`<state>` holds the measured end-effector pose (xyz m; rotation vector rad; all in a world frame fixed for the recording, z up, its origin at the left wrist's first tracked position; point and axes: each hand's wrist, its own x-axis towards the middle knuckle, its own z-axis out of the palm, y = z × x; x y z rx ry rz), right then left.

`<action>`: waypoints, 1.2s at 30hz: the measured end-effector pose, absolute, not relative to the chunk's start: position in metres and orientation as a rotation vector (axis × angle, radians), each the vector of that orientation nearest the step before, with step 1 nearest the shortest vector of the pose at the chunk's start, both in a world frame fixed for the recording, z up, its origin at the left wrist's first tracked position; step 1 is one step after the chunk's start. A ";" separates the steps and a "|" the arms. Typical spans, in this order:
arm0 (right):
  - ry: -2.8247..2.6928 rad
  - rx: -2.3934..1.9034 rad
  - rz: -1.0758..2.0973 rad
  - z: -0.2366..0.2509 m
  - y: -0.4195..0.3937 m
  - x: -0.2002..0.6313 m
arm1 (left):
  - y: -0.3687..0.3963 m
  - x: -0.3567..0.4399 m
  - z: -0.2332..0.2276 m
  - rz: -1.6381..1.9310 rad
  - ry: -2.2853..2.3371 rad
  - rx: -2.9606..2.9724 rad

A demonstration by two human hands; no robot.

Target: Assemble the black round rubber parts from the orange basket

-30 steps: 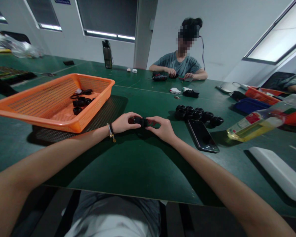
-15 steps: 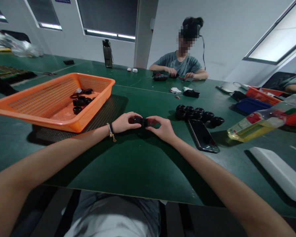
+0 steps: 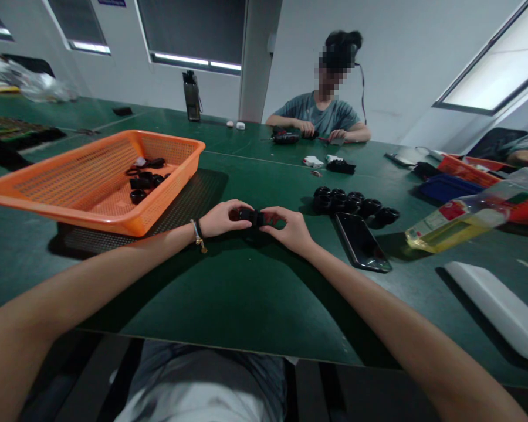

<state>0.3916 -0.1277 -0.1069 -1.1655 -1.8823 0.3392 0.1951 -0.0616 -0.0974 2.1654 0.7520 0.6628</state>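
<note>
Nearby, a phone point(image 3: 361, 241) and black rings point(image 3: 354, 204) lie rightward (orange basket point(image 3: 94, 179) leftward); both left hand point(image 3: 219, 218) and right hand point(image 3: 290, 227) pinch a black part point(image 3: 251, 217), seemingly lying crosswise

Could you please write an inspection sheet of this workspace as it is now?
Surface: green table, dark mesh mat under the basket.
Job's things: small black part held between both hands; row of black round parts; orange basket with more black parts.
Clutter: phone, tilted oil bottle, white flat object, dark water bottle.
Grippers: left hand and right hand both pinch the part.
Cables: nothing seen.
Surroundings: another person works opposite; windows.
</note>
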 end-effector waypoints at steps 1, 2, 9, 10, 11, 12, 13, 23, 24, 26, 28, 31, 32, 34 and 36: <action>-1.882 -1.167 0.339 -0.107 -0.128 0.392 | -0.062 0.195 -0.097 0.664 0.754 2.166; -1.882 -1.166 0.339 -0.107 -0.127 0.391 | -0.062 0.195 -0.097 0.665 0.756 2.167; -1.884 -1.160 0.332 -0.106 -0.128 0.392 | -0.062 0.195 -0.097 0.674 0.747 2.159; -1.885 -1.158 0.333 -0.106 -0.128 0.392 | -0.062 0.195 -0.098 0.672 0.747 2.161; -1.885 -1.156 0.335 -0.106 -0.128 0.392 | -0.062 0.195 -0.098 0.671 0.748 2.162; -1.884 -1.154 0.338 -0.107 -0.128 0.392 | -0.061 0.195 -0.098 0.671 0.749 2.164; -1.883 -1.154 0.339 -0.107 -0.128 0.392 | -0.061 0.195 -0.098 0.673 0.749 2.164; -1.886 -1.159 0.319 -0.107 -0.128 0.392 | -0.061 0.195 -0.097 0.679 0.748 2.170; -1.889 -1.158 0.315 -0.107 -0.128 0.392 | -0.061 0.195 -0.097 0.681 0.747 2.173; -1.899 -1.156 0.303 -0.107 -0.129 0.392 | -0.061 0.195 -0.098 0.684 0.740 2.177; -1.906 -1.152 0.285 -0.107 -0.129 0.392 | -0.060 0.195 -0.099 0.684 0.730 2.175; -1.919 -1.145 0.256 -0.106 -0.129 0.393 | -0.060 0.195 -0.099 0.687 0.717 2.166; -1.923 -1.143 0.247 -0.106 -0.129 0.393 | -0.060 0.195 -0.100 0.689 0.715 2.162; -1.928 -1.137 0.236 -0.106 -0.129 0.393 | -0.060 0.195 -0.100 0.691 0.716 2.155; -1.926 -1.133 0.235 -0.106 -0.129 0.393 | -0.060 0.195 -0.100 0.690 0.721 2.148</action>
